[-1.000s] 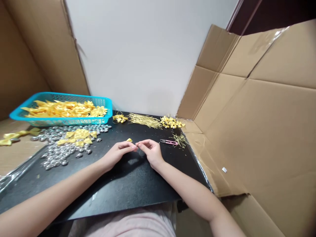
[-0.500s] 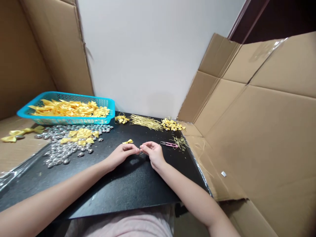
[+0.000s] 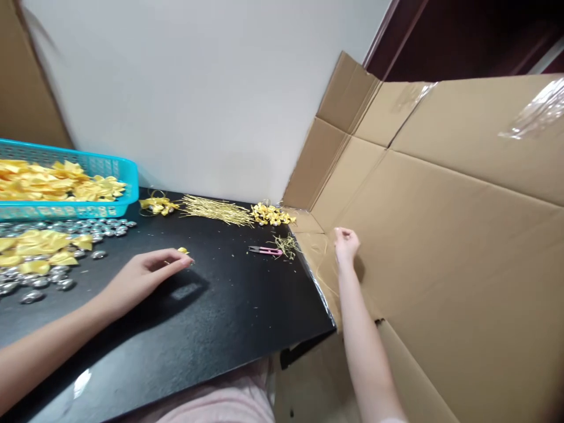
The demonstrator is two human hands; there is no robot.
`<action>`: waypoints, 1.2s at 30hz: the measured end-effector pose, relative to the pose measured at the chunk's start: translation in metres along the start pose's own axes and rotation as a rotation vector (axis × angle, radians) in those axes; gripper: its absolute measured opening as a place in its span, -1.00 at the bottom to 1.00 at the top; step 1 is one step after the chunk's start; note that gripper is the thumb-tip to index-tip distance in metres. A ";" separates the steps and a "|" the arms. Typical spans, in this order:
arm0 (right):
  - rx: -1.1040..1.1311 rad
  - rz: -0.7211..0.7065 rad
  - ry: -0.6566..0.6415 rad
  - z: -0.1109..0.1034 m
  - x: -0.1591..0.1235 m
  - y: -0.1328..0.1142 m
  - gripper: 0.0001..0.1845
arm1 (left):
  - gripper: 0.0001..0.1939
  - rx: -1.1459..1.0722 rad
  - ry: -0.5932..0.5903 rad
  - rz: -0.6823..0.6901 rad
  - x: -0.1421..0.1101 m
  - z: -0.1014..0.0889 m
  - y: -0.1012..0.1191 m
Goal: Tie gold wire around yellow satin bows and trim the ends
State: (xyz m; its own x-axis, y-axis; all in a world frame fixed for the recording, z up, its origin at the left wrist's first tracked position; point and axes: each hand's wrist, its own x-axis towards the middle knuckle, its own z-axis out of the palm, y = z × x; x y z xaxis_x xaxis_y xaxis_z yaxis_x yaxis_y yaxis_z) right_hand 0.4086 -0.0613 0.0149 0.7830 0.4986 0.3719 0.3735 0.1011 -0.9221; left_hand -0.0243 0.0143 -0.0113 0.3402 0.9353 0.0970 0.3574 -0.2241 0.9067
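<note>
Above the black table [image 3: 211, 317], my left hand [image 3: 147, 275] has thumb and fingertips pressed together. What they pinch, if anything, is too small to name. Just behind those fingertips a yellow bow [image 3: 183, 250] shows in part. My right hand [image 3: 347, 245] is off to the right, over the cardboard beyond the table's edge, its fingers curled closed; anything inside is hidden. Pink-handled thread snips [image 3: 265, 251] lie between the hands, touching a tangle of short gold cord scraps [image 3: 286, 245].
A blue basket [image 3: 131, 179] of yellow bows stands at the back left. Silver bells [image 3: 66, 284] and loose bows [image 3: 37, 242] lie before it. Gold cords [image 3: 215, 210] lie along the back between two finished-looking bow piles [image 3: 271, 214]. Cardboard walls [image 3: 440, 252] enclose the right side.
My hands were together at the fingertips and are now far apart, the right one having swung out to the right over the cardboard. The view has turned right.
</note>
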 end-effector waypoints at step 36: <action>-0.656 -0.210 -0.226 -0.009 0.011 0.090 -0.73 | -0.50 0.783 0.075 0.374 0.028 -0.038 -0.031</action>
State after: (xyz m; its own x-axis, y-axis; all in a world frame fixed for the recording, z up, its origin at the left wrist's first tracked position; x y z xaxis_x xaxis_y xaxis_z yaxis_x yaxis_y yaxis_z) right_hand 0.4553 -0.0540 -0.0627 0.5666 0.6981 0.4378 0.7818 -0.2877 -0.5532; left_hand -0.0589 0.0575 -0.0212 0.5064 0.7719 0.3844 0.7385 -0.6184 0.2689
